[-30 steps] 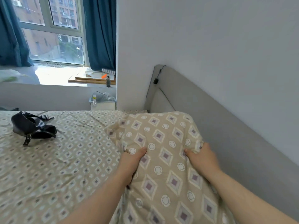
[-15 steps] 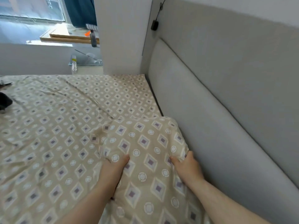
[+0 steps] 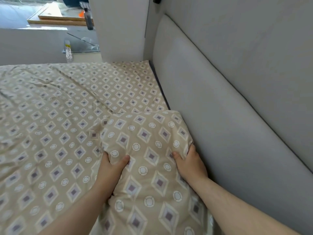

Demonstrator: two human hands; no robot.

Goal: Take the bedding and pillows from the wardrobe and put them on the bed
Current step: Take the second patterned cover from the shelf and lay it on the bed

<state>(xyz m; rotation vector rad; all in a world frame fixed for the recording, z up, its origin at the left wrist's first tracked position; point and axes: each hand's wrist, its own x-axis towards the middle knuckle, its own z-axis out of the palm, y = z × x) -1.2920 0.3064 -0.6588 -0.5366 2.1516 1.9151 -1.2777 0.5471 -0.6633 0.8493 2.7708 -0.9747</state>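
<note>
Pillow [image 3: 147,150] in a beige case printed with diamonds and rings lay at the head end of the bed [image 3: 50,133], its right side pressed against the padded grey headboard [image 3: 228,99] and its far edge resting on the matching patterned sheet. Both bare hands gripped it from the near side. Left hand [image 3: 111,168] clutched the pillow's left edge, thumb on top pointing toward the centre and the other fingers curled into the bunched fabric, so the cloth puckered around them. Right hand [image 3: 189,165] held the right edge just beside the headboard, thumb lying on the upper face and the remaining fingers tucked down between pillow and headboard, mostly hidden by the fabric. Both forearms ran in from the bottom of the view, the left over the sheet, the right along the headboard's base

Sheet on the bed showed long creases running away to the left and toward the far corner. Beyond the far end of the mattress stood a white wall section [image 3: 122,31], and left of it a low surface with a clear plastic bottle [image 3: 68,51] standing upright. Higher up, a bright sill [image 3: 50,16] carried flat wooden boards, a small dark bottle [image 3: 89,19] and something orange, too blurred to tell. At the top edge a small black object [image 3: 156,0] was fixed on the headboard
</note>
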